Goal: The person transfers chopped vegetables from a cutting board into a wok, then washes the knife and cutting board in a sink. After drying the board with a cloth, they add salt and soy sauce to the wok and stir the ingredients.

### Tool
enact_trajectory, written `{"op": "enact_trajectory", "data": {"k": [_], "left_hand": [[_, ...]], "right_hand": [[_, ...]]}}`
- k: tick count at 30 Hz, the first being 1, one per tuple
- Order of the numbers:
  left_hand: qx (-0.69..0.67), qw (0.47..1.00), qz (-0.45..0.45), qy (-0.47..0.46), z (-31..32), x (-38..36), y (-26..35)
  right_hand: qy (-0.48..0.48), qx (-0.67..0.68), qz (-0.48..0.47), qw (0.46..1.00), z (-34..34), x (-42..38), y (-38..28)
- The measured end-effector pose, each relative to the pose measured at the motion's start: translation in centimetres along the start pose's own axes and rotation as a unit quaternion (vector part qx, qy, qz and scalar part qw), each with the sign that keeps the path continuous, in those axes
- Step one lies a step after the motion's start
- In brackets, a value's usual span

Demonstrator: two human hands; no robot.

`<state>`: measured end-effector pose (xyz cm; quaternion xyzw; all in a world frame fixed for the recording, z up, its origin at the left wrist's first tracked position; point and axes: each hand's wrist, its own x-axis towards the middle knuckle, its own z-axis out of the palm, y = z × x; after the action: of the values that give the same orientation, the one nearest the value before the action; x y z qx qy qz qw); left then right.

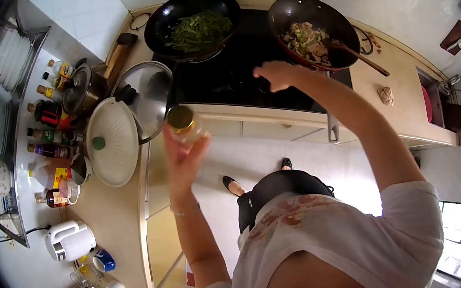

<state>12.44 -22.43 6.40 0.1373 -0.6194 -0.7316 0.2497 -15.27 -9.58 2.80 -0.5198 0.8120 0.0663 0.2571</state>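
My left hand (183, 155) holds a small glass jar with a gold lid (183, 123) up in front of the stove edge. My right hand (275, 74) reaches out over the black cooktop (234, 77), fingers curled, close to the rim of a dark wok (314, 30) filled with pale chopped food. A wooden spatula (361, 56) rests in that wok. A second black wok (192, 19) with green vegetables sits at the back left of the cooktop.
On the left counter lie a glass lid (147, 99), a white lid with a green knob (110, 141), a pot (83, 90), several sauce bottles (48, 134), a white kettle (70, 241) and mugs (104, 262). A dish rack (9, 56) stands at the far left.
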Motion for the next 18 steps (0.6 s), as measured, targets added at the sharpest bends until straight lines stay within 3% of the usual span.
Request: {"op": "enact_trajectory", "data": {"k": [2,6,9,14,16,18], "left_hand": [[-0.022,0.999,0.014,0.019,-3.2,-1.8,0.9],[-0.098,0.990,0.018,0.095,-8.2,-4.7,2.1],[-0.084,0.989,0.028,0.122,-11.0,-6.2,2.4],[-0.098,0.987,0.023,0.128,-13.4,-6.6,2.9],[-0.089,0.991,0.021,0.100,-13.7,-6.1,3.1],[-0.083,0.995,0.015,0.058,-13.8,-5.2,3.2]], "right_hand": [[-0.039,-0.009,0.059,0.997,3.4,1.7,0.8],[0.120,-0.044,0.050,0.991,6.1,2.7,1.3],[0.085,-0.040,0.172,0.981,5.0,2.9,-0.3],[0.077,-0.117,0.227,0.964,3.3,3.7,-1.2],[0.110,-0.060,0.166,0.978,-1.4,3.2,-2.7],[0.150,0.188,0.031,0.970,-8.1,-0.6,-9.1]]}}
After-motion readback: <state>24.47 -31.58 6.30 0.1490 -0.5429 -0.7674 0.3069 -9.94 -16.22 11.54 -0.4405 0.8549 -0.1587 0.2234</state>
